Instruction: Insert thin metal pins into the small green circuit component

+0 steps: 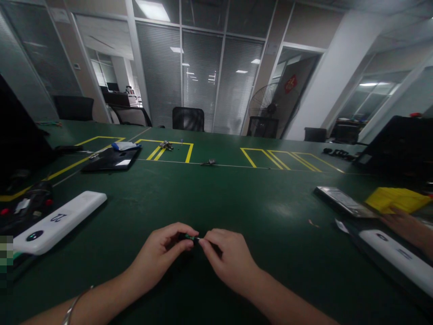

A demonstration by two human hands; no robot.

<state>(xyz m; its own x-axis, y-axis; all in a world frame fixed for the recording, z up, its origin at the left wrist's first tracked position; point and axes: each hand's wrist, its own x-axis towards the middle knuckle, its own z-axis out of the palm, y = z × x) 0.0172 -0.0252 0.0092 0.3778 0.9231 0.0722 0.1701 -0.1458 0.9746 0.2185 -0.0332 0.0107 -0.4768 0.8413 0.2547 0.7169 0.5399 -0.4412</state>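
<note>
Over the near middle of the green table [216,194], my left hand [162,248] pinches a small black-and-green piece [190,237] between thumb and fingertips. Its kind is too small to make out, and part of it is hidden by the fingers. My right hand [230,255] is closed at the left hand's fingertips, with thumb and forefinger on the piece's thin pale end [199,239]. Both hands nearly touch each other. A metal bracelet [71,309] circles my left wrist.
White numbered bars lie left [64,221] and right [399,253]. A co-worker's hand [406,228] is by a yellow box [395,199] and a silver-topped flat case [345,201]. Farther back are a black folder [111,160], small metal parts [167,145] and a dark metal piece [210,162].
</note>
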